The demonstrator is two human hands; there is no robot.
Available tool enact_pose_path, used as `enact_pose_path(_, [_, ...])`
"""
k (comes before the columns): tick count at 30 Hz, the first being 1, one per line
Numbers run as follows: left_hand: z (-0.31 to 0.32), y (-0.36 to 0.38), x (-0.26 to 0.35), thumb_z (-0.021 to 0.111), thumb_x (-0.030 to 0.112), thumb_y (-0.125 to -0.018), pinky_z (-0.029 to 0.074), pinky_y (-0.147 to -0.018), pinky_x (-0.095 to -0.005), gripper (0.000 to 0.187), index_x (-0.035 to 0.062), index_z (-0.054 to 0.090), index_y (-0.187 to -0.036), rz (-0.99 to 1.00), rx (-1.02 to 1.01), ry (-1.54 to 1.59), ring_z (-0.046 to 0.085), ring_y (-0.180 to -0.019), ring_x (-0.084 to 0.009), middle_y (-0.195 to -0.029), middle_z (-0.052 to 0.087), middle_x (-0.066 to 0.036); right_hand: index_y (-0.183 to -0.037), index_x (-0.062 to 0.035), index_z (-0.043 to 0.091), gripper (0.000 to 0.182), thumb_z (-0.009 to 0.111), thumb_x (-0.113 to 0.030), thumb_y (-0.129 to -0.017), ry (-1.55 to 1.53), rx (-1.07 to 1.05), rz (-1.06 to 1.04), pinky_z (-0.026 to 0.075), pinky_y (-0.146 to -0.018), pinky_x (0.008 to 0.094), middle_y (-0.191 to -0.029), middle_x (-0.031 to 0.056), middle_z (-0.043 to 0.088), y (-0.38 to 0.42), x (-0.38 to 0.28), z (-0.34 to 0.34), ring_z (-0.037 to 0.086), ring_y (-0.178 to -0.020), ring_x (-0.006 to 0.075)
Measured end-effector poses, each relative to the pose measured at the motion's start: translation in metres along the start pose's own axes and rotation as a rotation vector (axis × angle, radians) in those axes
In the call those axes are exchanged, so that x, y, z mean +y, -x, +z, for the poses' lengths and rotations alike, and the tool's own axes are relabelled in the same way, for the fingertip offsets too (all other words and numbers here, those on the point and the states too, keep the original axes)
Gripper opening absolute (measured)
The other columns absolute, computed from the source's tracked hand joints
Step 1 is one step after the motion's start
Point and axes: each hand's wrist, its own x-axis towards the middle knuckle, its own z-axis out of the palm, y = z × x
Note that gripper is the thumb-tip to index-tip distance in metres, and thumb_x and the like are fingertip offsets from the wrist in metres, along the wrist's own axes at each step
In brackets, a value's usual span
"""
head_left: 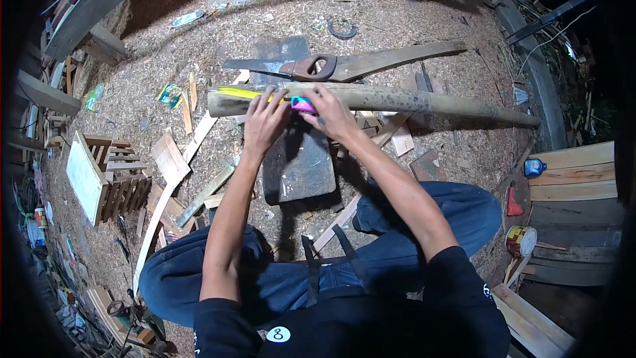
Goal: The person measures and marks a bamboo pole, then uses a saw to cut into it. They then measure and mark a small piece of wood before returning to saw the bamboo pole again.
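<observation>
A long bamboo pole (391,99) lies crosswise in front of me, over a dark wooden block (301,169). Along its left end runs the yellow blade (237,92) of a tape measure. My right hand (329,114) is closed around the pink and cyan tape measure case (303,104) on top of the pole. My left hand (266,122) bends its fingers over the blade and the pole, just left of the case. Its fingertips are partly hidden. Beyond the pole rests a handsaw (308,66) with a brown handle.
Wood shavings and offcuts cover the ground. A small slatted wooden piece (109,176) stands at left. To the right are a blue bottle (534,167), a paint can (521,241) and stacked boards (573,189). A long plank (397,61) lies beyond the pole.
</observation>
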Motion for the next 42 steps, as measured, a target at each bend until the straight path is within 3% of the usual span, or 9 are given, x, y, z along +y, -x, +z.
enact_pose_path(9, [-0.043,0.070,-0.051,0.065,0.022,-0.079,0.025,-0.105,-0.0411,0.047,0.0132,0.050,-0.122,-0.386,0.065,-0.156,0.039,-0.131,-0.0265,-0.135,0.047,-0.006,-0.110,-0.0081,0.053,0.047,0.079,-0.014,-0.071,-0.137,-0.054,-0.024,0.056,-0.070,0.0444,-0.096,0.0159,0.055,-0.007,-0.074,0.065,0.064,-0.085,0.0364])
enact_pose_path(20, [-0.032,0.087,-0.034,0.061,0.017,-0.080,0.033,-0.101,-0.0404,0.033,0.0111,0.055,-0.112,-0.317,-0.029,0.008,0.047,-0.121,-0.0266,-0.124,0.054,-0.008,-0.105,-0.0044,0.064,0.047,0.079,-0.033,-0.071,-0.302,-0.317,0.430,0.051,-0.081,0.0446,-0.094,0.0199,0.067,0.030,-0.025,0.100,0.065,-0.092,0.0356])
enact_pose_path(24, [-0.023,0.072,-0.029,0.063,0.020,-0.080,0.033,-0.102,-0.0398,0.035,0.0110,0.056,-0.113,-0.275,-0.013,0.001,0.047,-0.122,-0.0263,-0.125,0.054,-0.008,-0.096,-0.0002,0.066,0.046,0.078,-0.038,-0.074,0.059,-0.295,0.449,0.052,-0.080,0.0459,-0.090,0.0211,0.068,0.016,-0.038,0.055,0.066,-0.087,0.0370])
enact_pose_path(27, [-0.020,0.049,-0.025,0.063,0.021,-0.080,0.033,-0.102,-0.0396,0.035,0.0111,0.056,-0.113,-0.236,0.016,-0.012,0.047,-0.122,-0.0263,-0.124,0.054,-0.008,-0.101,-0.0019,0.066,0.041,0.074,-0.035,-0.079,-0.208,-0.400,0.582,0.054,-0.077,0.0473,-0.089,0.0217,0.068,-0.015,-0.019,0.015,0.066,-0.086,0.0408])
enact_pose_path(29, [-0.020,0.029,-0.022,0.063,0.022,-0.082,0.033,-0.102,-0.0394,0.035,0.0115,0.055,-0.114,-0.234,0.035,-0.012,0.047,-0.121,-0.0261,-0.123,0.055,-0.008,-0.102,-0.0045,0.067,0.029,0.068,-0.028,-0.085,-0.002,-0.066,0.415,0.055,-0.072,0.0469,-0.082,0.0190,0.068,-0.025,0.020,0.010,0.067,-0.075,0.0394])
enact_pose_path(32, [-0.016,-0.001,-0.015,0.062,0.025,-0.085,0.032,-0.102,-0.0403,0.036,0.0108,0.054,-0.117,-0.246,0.010,0.015,0.046,-0.123,-0.0264,-0.125,0.053,-0.008,-0.102,-0.0089,0.068,0.018,0.062,-0.014,-0.086,0.151,-0.058,0.430,0.053,-0.080,0.0437,-0.090,0.0159,0.068,-0.047,0.065,-0.006,0.066,-0.089,0.0363])
enact_pose_path(35, [-0.007,-0.023,-0.016,0.061,0.036,-0.086,0.033,-0.103,-0.0418,0.046,0.0105,0.051,-0.123,-0.229,-0.100,0.030,0.044,-0.125,-0.0262,-0.127,0.051,-0.007,-0.105,-0.0106,0.067,0.026,0.059,-0.004,-0.081,0.241,-0.048,0.110,0.048,-0.088,0.0420,-0.105,0.0135,0.065,-0.062,0.116,0.007,0.060,-0.102,0.0333])
enact_pose_path(37, [0.001,-0.030,-0.022,0.061,0.045,-0.085,0.034,-0.102,-0.0428,0.056,0.0100,0.049,-0.127,-0.143,-0.191,0.033,0.045,-0.123,-0.0267,-0.125,0.052,-0.009,-0.103,-0.0238,0.071,0.033,0.060,-0.002,-0.080,0.298,-0.341,0.186,0.041,-0.100,0.0441,-0.115,0.0022,0.063,-0.072,0.123,0.010,0.048,-0.122,0.0267])
enact_pose_path(42, [0.014,-0.039,-0.025,0.069,0.068,-0.065,0.032,-0.103,-0.0470,0.087,0.0105,0.052,-0.128,-0.178,-0.315,0.079,0.050,-0.117,-0.0277,-0.123,0.056,-0.009,-0.102,-0.0312,0.072,0.034,0.063,-0.008,-0.079,0.485,-0.454,-0.068,0.043,-0.097,0.0366,-0.115,-0.0041,0.063,-0.091,0.132,0.015,0.052,-0.117,0.0225])
